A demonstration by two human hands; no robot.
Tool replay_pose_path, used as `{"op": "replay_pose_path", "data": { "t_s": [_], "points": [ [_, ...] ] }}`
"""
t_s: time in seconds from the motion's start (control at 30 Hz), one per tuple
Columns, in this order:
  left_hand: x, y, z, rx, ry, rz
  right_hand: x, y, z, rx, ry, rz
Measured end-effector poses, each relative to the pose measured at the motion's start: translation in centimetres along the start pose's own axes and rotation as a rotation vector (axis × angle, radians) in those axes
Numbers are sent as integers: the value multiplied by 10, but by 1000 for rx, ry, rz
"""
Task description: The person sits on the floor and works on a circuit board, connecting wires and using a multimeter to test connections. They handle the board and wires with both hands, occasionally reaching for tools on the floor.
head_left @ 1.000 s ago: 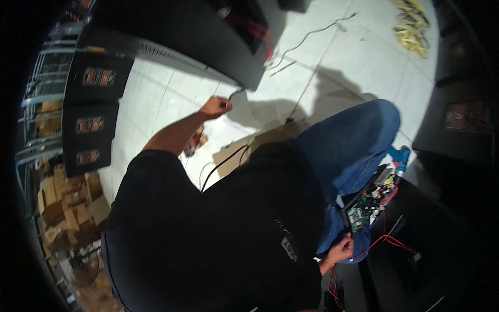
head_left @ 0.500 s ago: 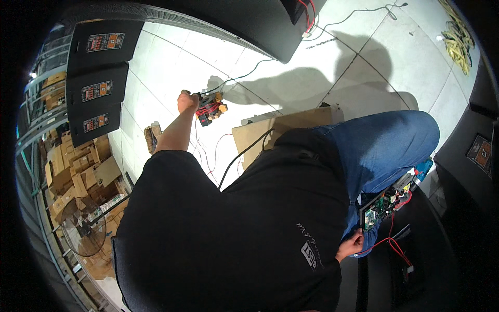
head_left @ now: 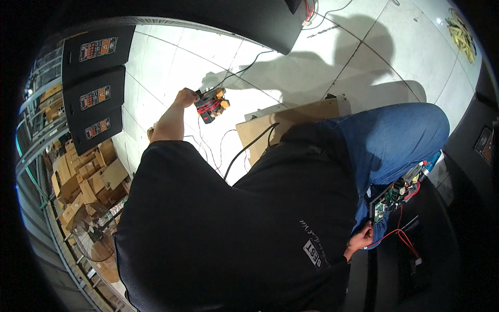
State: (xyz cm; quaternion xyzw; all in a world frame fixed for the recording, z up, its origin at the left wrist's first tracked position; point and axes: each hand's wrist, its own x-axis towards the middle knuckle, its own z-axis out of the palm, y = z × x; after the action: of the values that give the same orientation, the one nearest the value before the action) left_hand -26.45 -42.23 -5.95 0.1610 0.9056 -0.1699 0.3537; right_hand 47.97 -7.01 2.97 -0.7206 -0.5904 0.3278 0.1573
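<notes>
Circuit board (head_left: pixel 382 207) slants lengthwise from the right hand (head_left: pixel 362 236) toward upper right.

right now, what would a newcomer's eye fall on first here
Probably the green circuit board by the blue jeans, at right, with the right hand at its lower end. Then the red wire on the white floor, above and left of centre, beside the left hand. Cardboard boxes crowd the far left.

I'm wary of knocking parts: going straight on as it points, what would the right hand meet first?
Probably the green circuit board; the right hand looks close by its lower end, contact unclear.
</notes>
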Motion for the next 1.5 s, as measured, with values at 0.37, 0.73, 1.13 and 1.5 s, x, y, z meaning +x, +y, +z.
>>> {"op": "replay_pose_path", "data": {
  "t_s": [0.37, 0.73, 1.13, 1.5],
  "points": [
    [-29, 93, -57, 389, -169, 616, 4, -8, 12, -100, 100, -102],
    [-82, 272, -89, 244, -26, 792, 8, -18, 20, -136, 187, -174],
    [-82, 412, -126, 16, 134, 755, 2, -14, 14, -154, 160, -50],
    [20, 536, -181, -32, 354, 675, 0, -12, 18, -128, 178, -10]
  ]
}}
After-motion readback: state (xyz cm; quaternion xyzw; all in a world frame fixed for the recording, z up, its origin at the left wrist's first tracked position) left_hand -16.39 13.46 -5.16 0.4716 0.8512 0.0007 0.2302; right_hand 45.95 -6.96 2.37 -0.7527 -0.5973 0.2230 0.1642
